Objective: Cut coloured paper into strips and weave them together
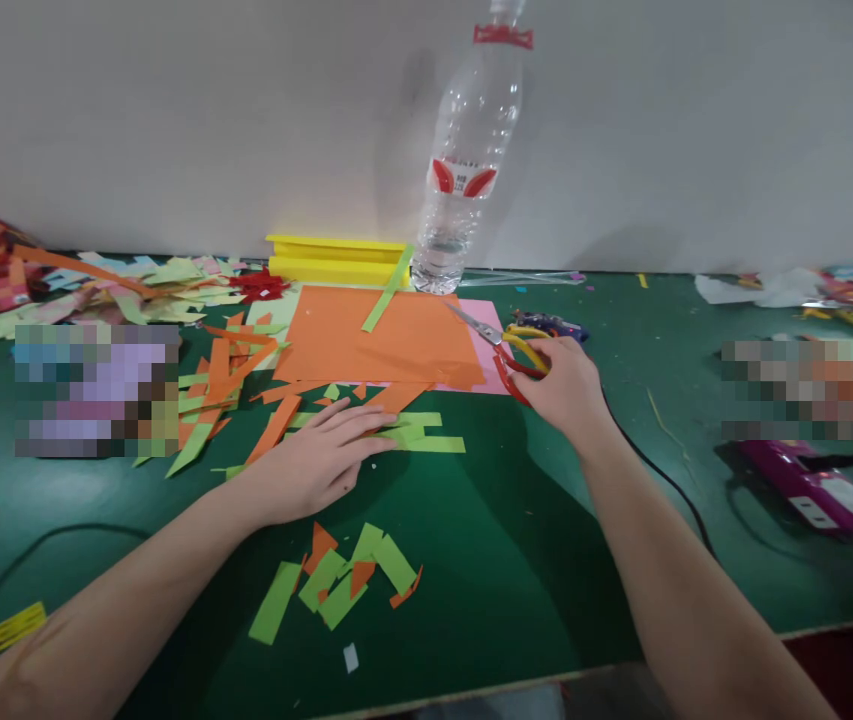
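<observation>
My left hand (321, 455) lies flat, fingers stretched out, on light green paper strips (418, 432) on the green table (516, 540). My right hand (565, 385) is closed around the red and yellow handles of a pair of scissors (497, 345), whose blades rest on a pink sheet (492, 365). An orange paper sheet (377, 335) lies just beyond both hands, with a green strip (387, 290) across it.
A clear plastic bottle (463, 170) stands against the wall by a yellow stack (336, 258). Cut orange and green strips (227, 385) are heaped at left, small scraps (340, 580) near me. A purple glue gun (808, 490) with a black cable (658, 470) lies at right.
</observation>
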The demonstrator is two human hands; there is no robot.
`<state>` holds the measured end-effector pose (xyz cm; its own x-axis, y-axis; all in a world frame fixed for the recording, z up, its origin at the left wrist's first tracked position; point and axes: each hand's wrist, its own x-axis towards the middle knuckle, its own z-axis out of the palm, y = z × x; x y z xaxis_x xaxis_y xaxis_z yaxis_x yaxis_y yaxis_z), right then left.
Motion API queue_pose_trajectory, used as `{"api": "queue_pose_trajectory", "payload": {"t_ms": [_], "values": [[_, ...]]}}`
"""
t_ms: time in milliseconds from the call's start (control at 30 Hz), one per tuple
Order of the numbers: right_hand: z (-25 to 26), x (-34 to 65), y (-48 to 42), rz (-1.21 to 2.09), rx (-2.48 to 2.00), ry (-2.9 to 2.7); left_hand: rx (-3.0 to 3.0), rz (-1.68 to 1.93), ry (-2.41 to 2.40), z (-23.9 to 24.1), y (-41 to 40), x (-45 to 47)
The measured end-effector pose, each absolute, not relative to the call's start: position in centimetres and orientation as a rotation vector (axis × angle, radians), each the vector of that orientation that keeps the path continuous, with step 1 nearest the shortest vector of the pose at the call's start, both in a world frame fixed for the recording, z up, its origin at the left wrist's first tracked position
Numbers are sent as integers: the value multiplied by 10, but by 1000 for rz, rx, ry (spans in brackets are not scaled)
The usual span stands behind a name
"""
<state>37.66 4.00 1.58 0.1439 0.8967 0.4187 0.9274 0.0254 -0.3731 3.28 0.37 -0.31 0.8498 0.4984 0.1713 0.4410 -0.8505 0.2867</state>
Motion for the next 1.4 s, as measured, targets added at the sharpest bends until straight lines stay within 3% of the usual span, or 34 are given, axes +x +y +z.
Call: {"api": "queue_pose_trajectory", "payload": {"t_ms": [167,533,800,1133,1400], "values": [[11,376,40,371,-1881,-1682,2784,379,766,-8,6,32],[15,367,36,664,-1632,-1751,2817,417,784,-5,9,33],[36,364,21,250,-1502,-2318,2866,529,873,-2,12,30],[46,368,11,494,-1482,-2507,2826,543,865,-3,12,38],[46,369,16,499,-1472,-2436,2809,468,893,-6,13,38]]}}
